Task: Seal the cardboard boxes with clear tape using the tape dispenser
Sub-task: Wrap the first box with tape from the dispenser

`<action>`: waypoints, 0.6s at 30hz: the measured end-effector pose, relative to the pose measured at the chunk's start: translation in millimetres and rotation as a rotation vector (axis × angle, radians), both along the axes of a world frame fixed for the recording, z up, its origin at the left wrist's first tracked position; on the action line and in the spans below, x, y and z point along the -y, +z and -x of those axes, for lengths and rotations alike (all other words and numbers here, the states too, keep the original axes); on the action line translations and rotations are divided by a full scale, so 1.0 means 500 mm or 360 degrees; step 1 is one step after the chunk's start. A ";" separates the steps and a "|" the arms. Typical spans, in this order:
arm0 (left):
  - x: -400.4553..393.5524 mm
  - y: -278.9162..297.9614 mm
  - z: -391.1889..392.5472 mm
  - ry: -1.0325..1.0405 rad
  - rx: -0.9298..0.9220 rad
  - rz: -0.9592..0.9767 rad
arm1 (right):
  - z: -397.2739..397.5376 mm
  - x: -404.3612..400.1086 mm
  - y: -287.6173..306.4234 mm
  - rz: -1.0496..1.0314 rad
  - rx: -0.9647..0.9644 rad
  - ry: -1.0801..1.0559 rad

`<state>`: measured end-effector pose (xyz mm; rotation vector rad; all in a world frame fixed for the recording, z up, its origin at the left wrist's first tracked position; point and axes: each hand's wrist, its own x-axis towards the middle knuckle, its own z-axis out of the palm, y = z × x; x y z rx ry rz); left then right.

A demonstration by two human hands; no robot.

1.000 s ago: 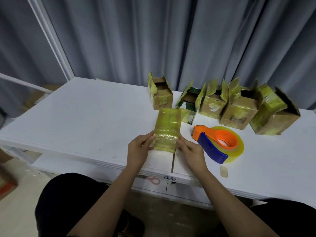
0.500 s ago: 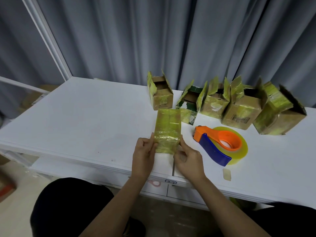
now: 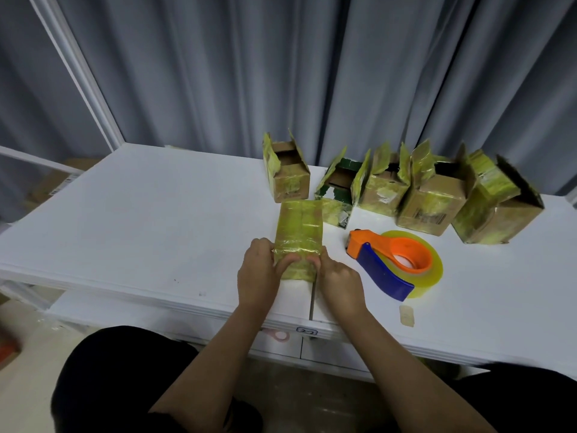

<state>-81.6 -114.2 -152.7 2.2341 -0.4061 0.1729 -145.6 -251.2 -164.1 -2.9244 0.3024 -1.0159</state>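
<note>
A small cardboard box (image 3: 299, 226), closed and covered in yellowish clear tape, stands on the white table (image 3: 150, 220) in front of me. My left hand (image 3: 259, 273) holds its near left side with the thumb pressed across the front face. My right hand (image 3: 337, 278) holds the near right side, its thumb also pressing the front. The tape dispenser (image 3: 395, 264), orange and blue with a roll of clear tape, lies on the table just right of my right hand, untouched.
Several open cardboard boxes with raised flaps stand in a row at the back: one (image 3: 287, 175) behind the held box, others (image 3: 431, 195) stretching right. A small scrap of tape (image 3: 406, 315) lies near the front edge. Grey curtains hang behind the table.
Both hands have closed in on the box's near end, and the thumbs now press across its front face. The dispenser has not moved.
</note>
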 end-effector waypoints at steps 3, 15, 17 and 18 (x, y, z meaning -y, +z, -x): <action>0.000 -0.021 0.007 -0.0031 0.0117 0.0041 | 0.005 0.012 0.014 0.0011 -0.0188 0.0058; -0.055 0.007 -0.081 -0.0311 0.0082 0.0212 | -0.026 0.060 0.077 -0.0243 -0.0546 0.0677; -0.047 0.008 -0.073 -0.0261 -0.0048 0.0223 | -0.040 0.053 0.069 -0.0326 -0.0470 0.0623; -0.045 0.006 -0.061 -0.0269 -0.0171 0.0298 | -0.044 0.045 0.062 -0.0322 -0.0422 0.0570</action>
